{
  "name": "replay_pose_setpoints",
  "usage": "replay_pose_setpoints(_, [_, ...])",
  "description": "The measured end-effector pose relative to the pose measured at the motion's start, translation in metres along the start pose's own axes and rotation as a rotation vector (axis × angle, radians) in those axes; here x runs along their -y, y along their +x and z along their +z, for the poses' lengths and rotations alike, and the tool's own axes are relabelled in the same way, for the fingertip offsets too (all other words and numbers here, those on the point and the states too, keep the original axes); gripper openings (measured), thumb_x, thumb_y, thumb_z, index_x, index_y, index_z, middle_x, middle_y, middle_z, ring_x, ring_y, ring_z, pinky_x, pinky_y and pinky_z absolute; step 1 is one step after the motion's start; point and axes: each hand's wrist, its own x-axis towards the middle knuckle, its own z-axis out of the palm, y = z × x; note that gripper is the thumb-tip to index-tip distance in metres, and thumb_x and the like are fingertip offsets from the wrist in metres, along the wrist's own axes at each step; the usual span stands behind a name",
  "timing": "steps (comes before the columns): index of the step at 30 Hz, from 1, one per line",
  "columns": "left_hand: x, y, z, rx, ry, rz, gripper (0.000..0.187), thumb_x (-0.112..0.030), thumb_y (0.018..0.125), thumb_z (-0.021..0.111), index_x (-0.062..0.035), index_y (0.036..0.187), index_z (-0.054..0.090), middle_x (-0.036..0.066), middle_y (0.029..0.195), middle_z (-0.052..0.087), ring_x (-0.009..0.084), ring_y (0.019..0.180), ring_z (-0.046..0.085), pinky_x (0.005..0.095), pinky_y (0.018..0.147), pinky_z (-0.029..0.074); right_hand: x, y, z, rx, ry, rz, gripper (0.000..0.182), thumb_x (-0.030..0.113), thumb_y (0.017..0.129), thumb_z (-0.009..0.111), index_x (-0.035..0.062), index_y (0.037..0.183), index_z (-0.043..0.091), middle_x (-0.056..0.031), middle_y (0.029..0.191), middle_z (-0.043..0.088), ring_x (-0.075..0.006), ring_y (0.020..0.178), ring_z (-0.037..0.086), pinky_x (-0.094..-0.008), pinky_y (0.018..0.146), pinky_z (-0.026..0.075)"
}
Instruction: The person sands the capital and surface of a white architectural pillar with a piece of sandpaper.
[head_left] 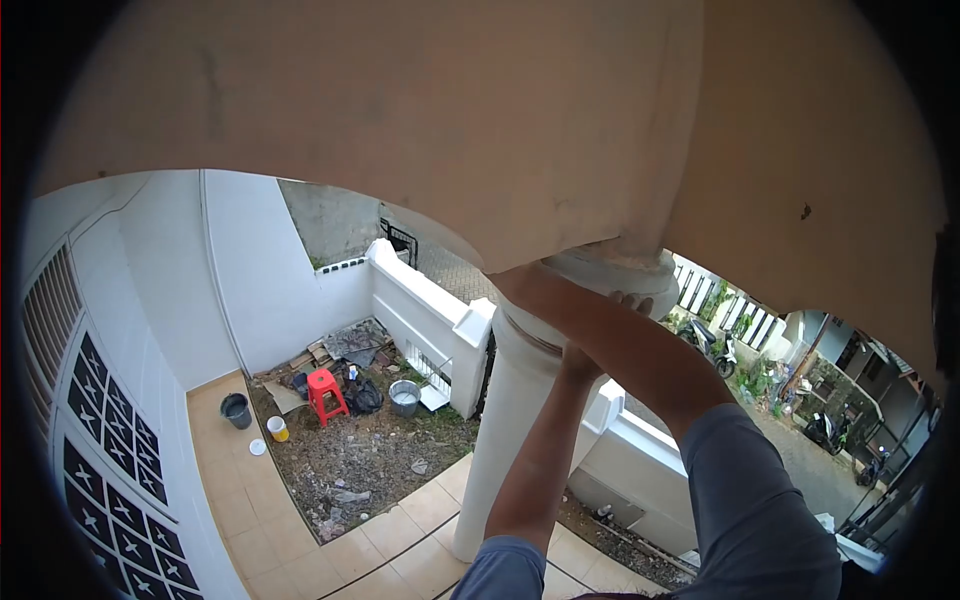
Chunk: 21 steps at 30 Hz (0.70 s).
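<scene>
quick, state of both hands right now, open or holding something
Left hand: fingertips at the column's top; open or closed can't be told.
Right hand: out of sight beyond its forearm; can't be told.

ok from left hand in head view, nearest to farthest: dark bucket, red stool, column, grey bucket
From the left hand:
1. Column, right at it
2. Grey bucket, left, on soil
3. Red stool, farther left
4. Dark bucket, farthest left, on tiles
</scene>
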Motion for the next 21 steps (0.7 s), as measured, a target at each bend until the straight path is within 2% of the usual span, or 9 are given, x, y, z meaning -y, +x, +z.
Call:
replay_pose_setpoints(2, [0.0, 0.001, -0.006, -0.198, 0.866, 0.368, 0.052, -0.044, 0.101, 0.047, -0.0136, 0.143, 0.048, 0.005, 0.147, 0.043, 0.0224, 0.138, 0.037, 0.0418, 0.116, 0.03, -0.019, -0.042, -0.018, -0.098, -0.002, -0.029, 0.03, 0.018, 0.081, 0.063, -0.0041, 0.1, 0.07, -0.0213, 0.099, 0.07, -0.0356, 0.101, 0.063, -0.05, 0.083, 0.055])
replay_pose_setpoints(3, [-0.004, 0.0, -0.01, -0.19, 0.865, 0.37, 0.052, -0.044, 0.101, 0.047, -0.0136, 0.143, 0.048, 0.005, 0.147, 0.043, 0.0224, 0.138, 0.037, 0.0418, 0.116, 0.03, -0.02, -0.043, -0.024, -0.151, 0.001, -0.043, 0.03, 0.018, 0.081, 0.063, -0.0046, 0.1, 0.07, -0.0216, 0.098, 0.069, -0.0358, 0.101, 0.063, -0.0503, 0.082, 0.054])
replay_pose_setpoints(5, [-0.016, 0.005, -0.02, -0.24, 0.681, 0.349, 0.046, -0.035, 0.095, 0.059, -0.0221, 0.139, 0.056, 0.003, 0.142, 0.051, 0.0216, 0.127, 0.053, 0.0399, 0.106, 0.044, -0.042, -0.083, -0.041, 0.032, -0.047, 0.037, 0.035, 0.016, 0.077, 0.063, -0.0116, 0.098, 0.067, -0.0251, 0.093, 0.069, -0.0374, 0.101, 0.062, -0.0511, 0.086, 0.053])
replay_pose_setpoints(9, [-0.01, 0.007, -0.008, -0.194, 0.476, 0.199, 0.049, -0.04, 0.095, 0.058, -0.024, 0.141, 0.054, 0.002, 0.145, 0.048, 0.0241, 0.132, 0.048, 0.0443, 0.107, 0.042, -0.056, -0.097, -0.043, 0.03, 0.0, -0.046, 0.04, 0.014, 0.078, 0.061, -0.0142, 0.106, 0.063, -0.0294, 0.098, 0.067, -0.0373, 0.101, 0.063, -0.0457, 0.089, 0.052])
replay_pose_setpoints(11, [0.0, 0.003, -0.002, -0.262, 1.006, 0.403, 0.049, -0.037, 0.095, 0.058, -0.0202, 0.14, 0.053, 0.005, 0.131, 0.057, 0.0267, 0.127, 0.047, 0.0434, 0.107, 0.039, -0.026, -0.074, -0.047, 0.029, -0.111, 0.06, 0.038, 0.013, 0.079, 0.06, -0.0127, 0.107, 0.064, -0.028, 0.1, 0.067, -0.0365, 0.101, 0.063, -0.0429, 0.09, 0.051])
replay_pose_setpoints(13, [-0.013, 0.005, -0.005, -0.264, 1.006, 0.392, 0.049, -0.036, 0.095, 0.057, -0.0187, 0.141, 0.053, 0.007, 0.13, 0.057, 0.0271, 0.127, 0.047, 0.0432, 0.107, 0.039, -0.002, -0.034, -0.006, -0.101, 0.084, 0.036, 0.037, 0.016, 0.079, 0.061, -0.0076, 0.107, 0.068, -0.027, 0.108, 0.066, -0.0414, 0.109, 0.06, -0.051, 0.096, 0.048])
replay_pose_setpoints(15, [-0.028, 0.005, -0.011, -0.259, 1.001, 0.386, 0.048, -0.036, 0.096, 0.056, -0.0172, 0.141, 0.052, 0.009, 0.129, 0.057, 0.0274, 0.126, 0.047, 0.043, 0.107, 0.039, -0.003, -0.032, -0.003, -0.146, 0.121, 0.051, 0.037, 0.016, 0.079, 0.061, -0.0076, 0.107, 0.068, -0.0264, 0.109, 0.066, -0.0407, 0.109, 0.06, -0.0504, 0.096, 0.048])
replay_pose_setpoints(17, [-0.037, 0.002, -0.015, -0.035, 0.926, 0.177, 0.049, -0.037, 0.095, 0.058, -0.0184, 0.14, 0.053, 0.008, 0.128, 0.057, 0.0278, 0.126, 0.047, 0.0466, 0.107, 0.039, -0.005, -0.03, -0.002, -0.223, 0.175, 0.066, 0.036, 0.015, 0.079, 0.061, -0.0075, 0.107, 0.067, -0.0254, 0.109, 0.066, -0.0393, 0.108, 0.061, -0.0491, 0.096, 0.048])
replay_pose_setpoints(21, [-0.04, 0.003, -0.023, 0.029, 1.112, 0.176, 0.05, -0.04, 0.092, 0.061, -0.0182, 0.137, 0.056, 0.008, 0.129, 0.056, 0.0293, 0.125, 0.047, 0.05, 0.108, 0.038, -0.01, -0.024, -0.001, -0.353, 0.24, 0.097, 0.036, 0.014, 0.08, 0.061, -0.0073, 0.108, 0.066, -0.0232, 0.111, 0.067, -0.0365, 0.106, 0.062, -0.0465, 0.097, 0.048])
